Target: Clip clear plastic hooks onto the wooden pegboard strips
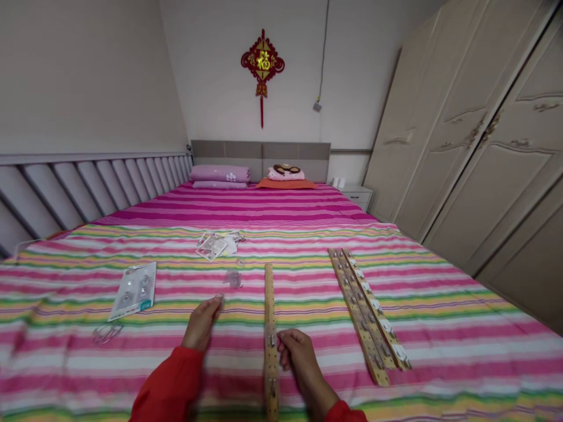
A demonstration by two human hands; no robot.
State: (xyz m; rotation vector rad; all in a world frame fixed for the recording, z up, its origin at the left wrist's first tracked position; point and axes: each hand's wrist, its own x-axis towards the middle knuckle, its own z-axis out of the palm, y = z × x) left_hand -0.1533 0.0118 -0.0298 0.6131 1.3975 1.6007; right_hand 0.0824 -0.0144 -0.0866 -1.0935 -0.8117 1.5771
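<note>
Left hand (201, 323): open, empty, above striped bedspread (440, 351). Right hand (299, 357): fingers curled at edge of perforated wooden strip (270, 305) lying on the bedspread; grasp uncertain.

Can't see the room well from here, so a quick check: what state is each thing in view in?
Left hand: open, holding nothing.
Right hand: loosely curled beside the wooden strip.
Wooden strip: lying flat, metal hooks fitted.
Paired strips: lying flat, white discs along one.
Hook card: lying flat, hooks still packed.
Wardrobe doors: shut.
</note>
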